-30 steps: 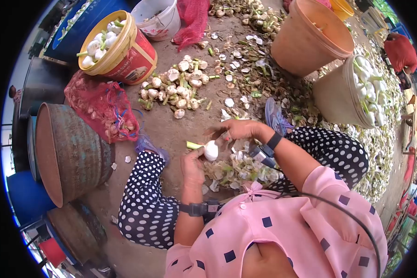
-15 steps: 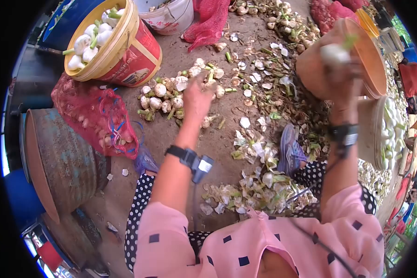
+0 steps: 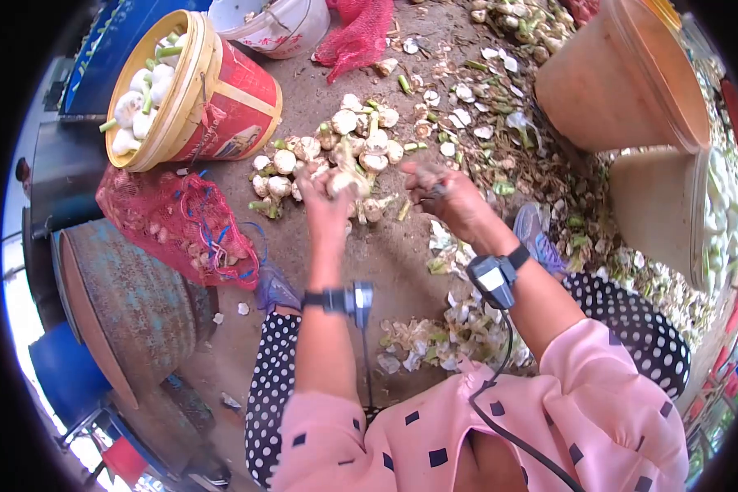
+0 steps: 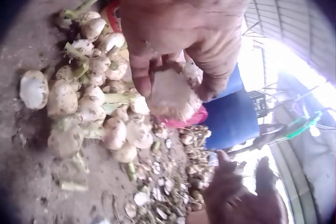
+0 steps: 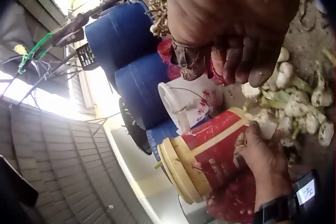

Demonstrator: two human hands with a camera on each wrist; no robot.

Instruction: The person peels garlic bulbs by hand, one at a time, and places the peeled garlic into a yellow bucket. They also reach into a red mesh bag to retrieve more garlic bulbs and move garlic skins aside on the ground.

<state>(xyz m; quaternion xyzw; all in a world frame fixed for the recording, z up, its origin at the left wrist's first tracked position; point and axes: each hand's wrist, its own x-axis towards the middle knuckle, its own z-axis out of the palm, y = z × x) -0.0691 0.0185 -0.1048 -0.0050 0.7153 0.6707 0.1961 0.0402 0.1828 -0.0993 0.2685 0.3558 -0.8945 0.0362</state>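
In the left wrist view my left hand [image 4: 184, 19] pinches a garlic bulb [image 4: 173, 95] between thumb and fingers, its pale flat side toward the camera. That hand [image 3: 326, 209] is at the near side of a heap of garlic bulbs [image 3: 283, 161], many with short green stems. To the right of the heap hovers my right hand [image 3: 459, 205], fingers bent loosely with no bulb in them. A dark wrapping [image 5: 189, 61] covers part of its thumb in the right wrist view.
At left stand a yellow-rimmed red bucket [image 3: 250, 107] of cleaned garlic, a red mesh bag [image 3: 156, 217] and a rusty drum [image 3: 131, 295]. An orange bucket [image 3: 607, 82] and a pale bucket [image 3: 656, 213] of garlic are at right. Peelings [image 3: 459, 332] lie between the legs.
The white bulb seen first in both hands went with the right hand to the orange bucket; that hand has come back without it. My left hand reached to the heap and now grips another bulb.
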